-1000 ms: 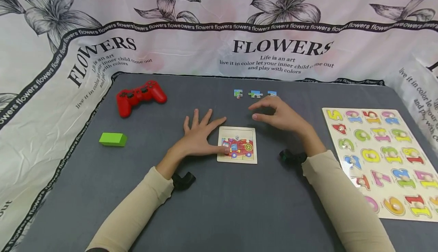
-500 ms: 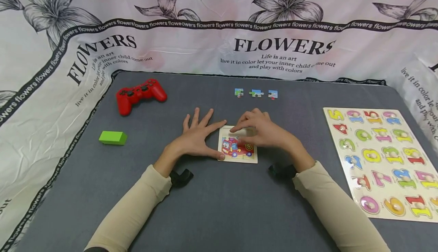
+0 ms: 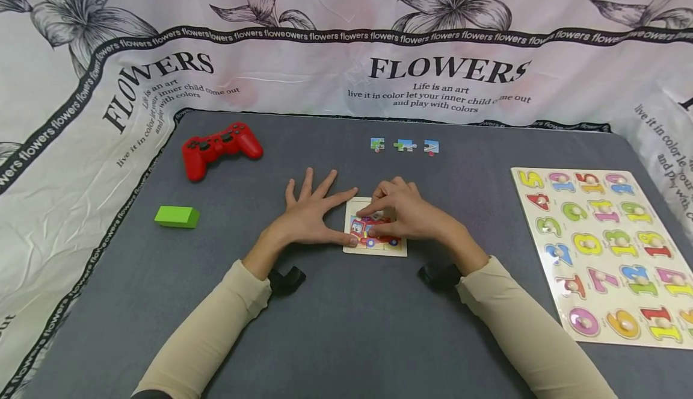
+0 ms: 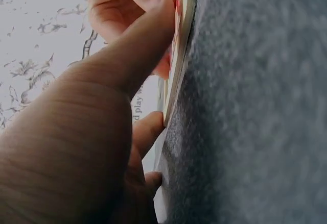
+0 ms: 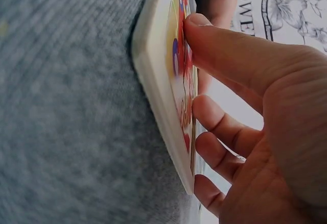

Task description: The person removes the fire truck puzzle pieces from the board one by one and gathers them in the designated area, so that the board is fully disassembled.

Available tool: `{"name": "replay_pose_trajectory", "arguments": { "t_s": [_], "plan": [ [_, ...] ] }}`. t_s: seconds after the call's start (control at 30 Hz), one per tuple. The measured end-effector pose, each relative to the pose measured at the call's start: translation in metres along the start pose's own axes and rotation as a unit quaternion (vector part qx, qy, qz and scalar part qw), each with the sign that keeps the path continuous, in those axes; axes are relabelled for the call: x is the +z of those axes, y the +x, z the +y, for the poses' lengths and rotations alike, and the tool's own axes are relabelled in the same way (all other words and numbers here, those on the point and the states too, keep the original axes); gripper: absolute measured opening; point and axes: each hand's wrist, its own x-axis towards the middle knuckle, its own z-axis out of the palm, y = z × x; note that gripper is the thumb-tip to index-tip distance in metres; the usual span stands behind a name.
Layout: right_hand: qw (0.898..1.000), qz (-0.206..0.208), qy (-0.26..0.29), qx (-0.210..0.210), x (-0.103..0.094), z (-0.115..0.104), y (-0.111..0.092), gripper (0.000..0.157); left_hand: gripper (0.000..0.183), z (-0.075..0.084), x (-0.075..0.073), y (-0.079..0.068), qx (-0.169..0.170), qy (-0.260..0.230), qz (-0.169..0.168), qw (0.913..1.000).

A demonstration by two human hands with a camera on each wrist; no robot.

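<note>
A small wooden jigsaw puzzle (image 3: 373, 253) with a red truck picture lies flat on the grey cloth. My left hand (image 3: 303, 221) spreads its fingers at the puzzle's left side, its thumb resting on the lower left corner. In the left wrist view, another left fingertip (image 4: 156, 119) meets the board's edge. Over the upper right of the puzzle is my right hand (image 3: 408, 211), fingers bent. The right wrist view has its thumb (image 5: 202, 22) touching the picture, with other fingertips at the board's edge. No loose piece shows between its fingers; the index tip is partly hidden.
Beyond the puzzle lie loose jigsaw pieces: a left one (image 3: 377, 144), a middle one (image 3: 404, 145) and a right one (image 3: 431, 147). At the right is a large number board (image 3: 565, 318). A red game controller (image 3: 219, 149) and a green block (image 3: 177, 217) are at the left.
My right hand has come from beside the loose pieces down and left onto the puzzle, then edged slightly further left. My left hand has stayed at the puzzle's left side.
</note>
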Motion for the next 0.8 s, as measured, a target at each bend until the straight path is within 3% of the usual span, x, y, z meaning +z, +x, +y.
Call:
{"name": "replay_pose_trajectory", "arguments": {
  "t_s": [0.3, 0.8],
  "plan": [
    [1.000, 0.004, 0.013, -0.005, 0.0009, 0.0018, 0.0001, 0.027, 0.104, 0.0032, 0.0010, 0.0005, -0.015, 0.011, 0.002, 0.9998],
    [0.997, 0.018, 0.067, 0.026, 0.0060, 0.0047, 0.0024, 0.022, 0.107, 0.0041, 0.0006, 0.0013, -0.038, 0.011, -0.008, 0.9992]
  ]
}}
